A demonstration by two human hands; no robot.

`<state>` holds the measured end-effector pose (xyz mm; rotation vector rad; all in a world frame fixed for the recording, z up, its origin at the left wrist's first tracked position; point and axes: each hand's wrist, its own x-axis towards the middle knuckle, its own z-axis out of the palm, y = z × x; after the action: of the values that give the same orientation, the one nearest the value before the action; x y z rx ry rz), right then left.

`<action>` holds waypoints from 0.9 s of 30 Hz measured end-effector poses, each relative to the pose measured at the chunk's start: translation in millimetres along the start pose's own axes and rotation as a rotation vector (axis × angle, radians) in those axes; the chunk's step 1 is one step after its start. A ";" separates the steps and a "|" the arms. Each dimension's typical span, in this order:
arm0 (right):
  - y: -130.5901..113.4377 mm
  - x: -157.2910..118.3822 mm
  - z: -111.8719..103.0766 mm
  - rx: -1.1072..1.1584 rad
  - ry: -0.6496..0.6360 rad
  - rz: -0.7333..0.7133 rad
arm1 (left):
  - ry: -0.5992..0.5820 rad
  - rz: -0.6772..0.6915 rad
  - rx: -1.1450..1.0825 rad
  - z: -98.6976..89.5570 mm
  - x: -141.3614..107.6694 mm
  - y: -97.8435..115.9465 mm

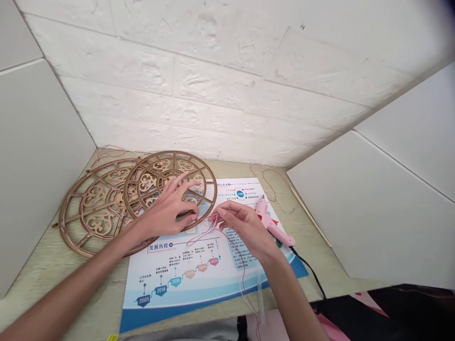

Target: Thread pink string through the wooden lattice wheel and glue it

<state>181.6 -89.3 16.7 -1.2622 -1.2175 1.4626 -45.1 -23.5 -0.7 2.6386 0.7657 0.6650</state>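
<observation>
My left hand (pixel 174 208) rests over the lower right of a round bronze openwork disc (pixel 170 154), its thumb and index finger pinched at the rim, other fingers spread across the pattern. Just right of the rim, my right hand (pixel 238 220) pinches thin red and white thread (pixel 202 237) between thumb and fingertips. The thread runs from the rim to the right fingertips, forms a loop, and trails down past the table's front edge. Beneath the disc and to its left lies a second bronze disc (pixel 74 237) with reddish thread around its rings.
A printed blue and white sheet (pixel 170 303) lies under the hands. Right of my right hand is a pink glue gun (pixel 273 222) with a black cord. A thin stick (pixel 309 215) lies by the right panel. Loose thread lies near the white wall (pixel 213 94).
</observation>
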 end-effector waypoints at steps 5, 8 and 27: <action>5.8 1.5 -2.4 0.032 0.035 0.028 | 0.009 0.009 -0.006 2.6 0.1 -0.8; 7.0 1.6 -3.0 0.000 0.054 0.016 | -0.004 0.016 0.011 3.1 0.0 -1.2; 5.4 3.7 0.1 -0.026 0.018 -0.022 | -0.030 0.010 -0.016 3.5 0.2 -0.9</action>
<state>181.0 -86.7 10.7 -1.2728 -1.2390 1.4204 -43.5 -23.3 -4.0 2.6336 0.7368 0.6304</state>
